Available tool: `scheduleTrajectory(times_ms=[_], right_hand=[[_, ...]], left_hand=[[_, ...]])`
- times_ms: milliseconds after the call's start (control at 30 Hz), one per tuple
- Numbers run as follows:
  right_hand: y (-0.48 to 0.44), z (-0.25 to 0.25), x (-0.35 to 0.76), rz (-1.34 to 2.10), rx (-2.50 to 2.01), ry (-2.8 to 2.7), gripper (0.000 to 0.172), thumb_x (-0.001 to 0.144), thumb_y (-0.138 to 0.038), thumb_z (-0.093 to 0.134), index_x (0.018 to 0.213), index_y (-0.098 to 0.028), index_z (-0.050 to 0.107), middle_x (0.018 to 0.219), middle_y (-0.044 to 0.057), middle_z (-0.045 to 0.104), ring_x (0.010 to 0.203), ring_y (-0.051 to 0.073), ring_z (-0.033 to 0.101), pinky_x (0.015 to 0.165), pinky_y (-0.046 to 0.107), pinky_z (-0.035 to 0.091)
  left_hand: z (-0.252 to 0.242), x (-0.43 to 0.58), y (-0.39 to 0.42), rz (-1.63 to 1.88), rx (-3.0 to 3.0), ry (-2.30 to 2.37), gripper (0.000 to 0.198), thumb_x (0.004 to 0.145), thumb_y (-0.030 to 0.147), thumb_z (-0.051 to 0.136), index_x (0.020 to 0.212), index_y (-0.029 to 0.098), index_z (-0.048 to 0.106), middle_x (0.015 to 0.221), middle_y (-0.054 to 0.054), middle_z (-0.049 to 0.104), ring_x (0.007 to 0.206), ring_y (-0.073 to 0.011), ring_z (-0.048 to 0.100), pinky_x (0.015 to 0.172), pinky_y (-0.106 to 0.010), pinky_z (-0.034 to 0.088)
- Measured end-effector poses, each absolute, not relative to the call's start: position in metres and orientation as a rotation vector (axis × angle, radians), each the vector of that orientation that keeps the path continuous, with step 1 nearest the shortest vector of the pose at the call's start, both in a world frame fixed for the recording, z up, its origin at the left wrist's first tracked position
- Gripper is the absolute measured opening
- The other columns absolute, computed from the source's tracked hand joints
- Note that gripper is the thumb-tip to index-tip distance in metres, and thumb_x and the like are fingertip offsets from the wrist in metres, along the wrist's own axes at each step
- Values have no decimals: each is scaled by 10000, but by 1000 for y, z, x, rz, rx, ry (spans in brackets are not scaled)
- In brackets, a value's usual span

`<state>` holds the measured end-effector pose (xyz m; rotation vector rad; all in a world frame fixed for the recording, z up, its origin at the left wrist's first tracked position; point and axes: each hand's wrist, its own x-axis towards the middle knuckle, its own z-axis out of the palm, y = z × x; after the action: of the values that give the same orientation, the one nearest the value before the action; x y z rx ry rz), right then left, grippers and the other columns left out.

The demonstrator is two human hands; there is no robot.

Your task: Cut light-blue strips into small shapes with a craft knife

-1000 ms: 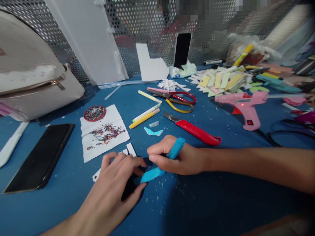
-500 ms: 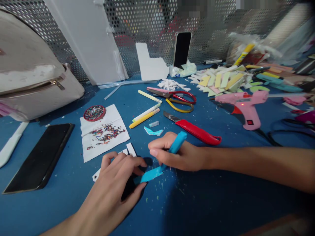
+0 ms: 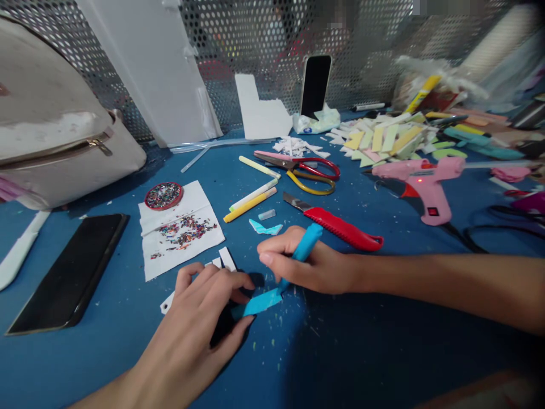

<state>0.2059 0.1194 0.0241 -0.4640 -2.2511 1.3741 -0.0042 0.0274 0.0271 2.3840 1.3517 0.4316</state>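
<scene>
The person's left hand (image 3: 202, 309), near the middle of the scene, is bare, with slim fingers (image 3: 223, 281), softly marked knuckles and a long, tapering thumb (image 3: 236, 335). The left forearm (image 3: 114, 389), bare where it shows, runs off at the near left. The right hand (image 3: 313, 261) is bare too, its thumbnail (image 3: 266, 259) short and rounded. The right forearm (image 3: 443, 278) is bare and smooth, slender at the wrist (image 3: 351, 272) and broader toward the right edge.

Set at a blue bench (image 3: 106, 335), speckled pale near the middle. Backed by a grey perforated screen (image 3: 217, 34), metallic-looking. Lit unevenly, dimming toward the lower right.
</scene>
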Motion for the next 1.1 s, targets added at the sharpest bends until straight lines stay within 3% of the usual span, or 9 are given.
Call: scheduleTrajectory(times_ms=[1100], right_hand=[[117, 19, 210, 1331, -345, -2291, 375, 986, -264, 426, 648, -178, 289, 600, -54, 267, 544, 72, 251, 523, 235, 224]], left_hand=[[25, -5, 26, 451, 2364, 1344, 233, 936, 211, 539, 1119, 283, 414, 971, 45, 569, 922, -151, 518, 863, -332, 323]])
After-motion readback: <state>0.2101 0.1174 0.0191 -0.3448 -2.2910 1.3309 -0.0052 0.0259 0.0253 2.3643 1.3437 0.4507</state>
